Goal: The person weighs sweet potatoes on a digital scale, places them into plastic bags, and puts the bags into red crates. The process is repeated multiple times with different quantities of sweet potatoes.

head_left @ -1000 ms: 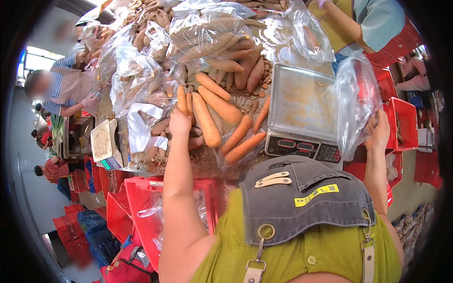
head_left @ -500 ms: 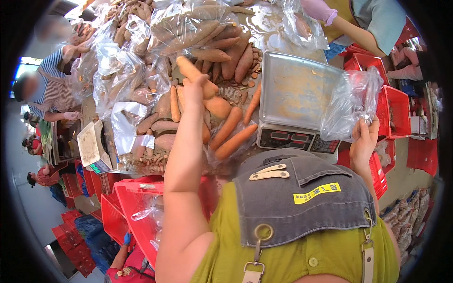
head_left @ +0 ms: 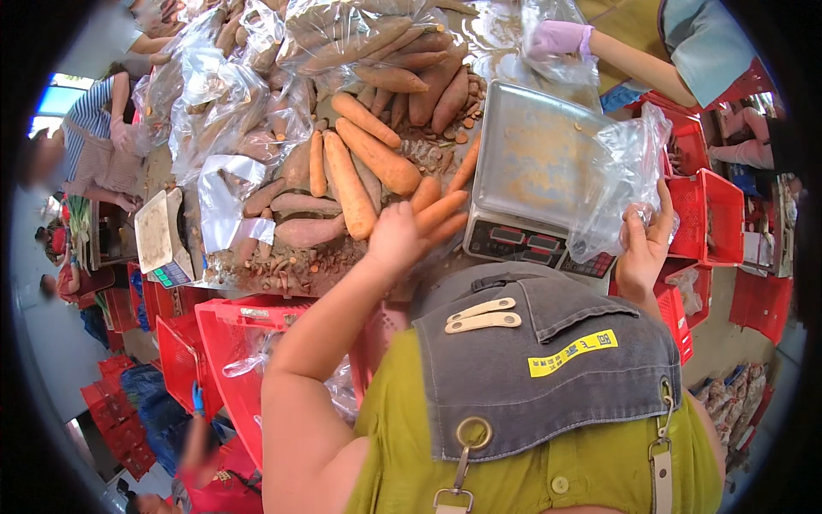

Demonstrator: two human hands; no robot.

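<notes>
My left hand is closed on the ends of a few carrots at the table's near edge, left of the scale. Its fingertips are partly hidden against them. Just beyond lie more loose carrots, pointing away from me, with sweet potatoes around them. In my right hand, a clear plastic bag is pinched by its edge. It hangs crumpled over the right side of the scale's metal tray.
Bagged sweet potatoes pile up at the far left. A second scale stands at the left edge. Red crates flank the table. Across it, a co-worker's gloved hand touches a clear bag. Another person stands at the far left.
My left hand has come back toward me from a far carrot to the ones at the near edge. Several carrots now lie where it was. The bag has shifted slightly in my right hand.
</notes>
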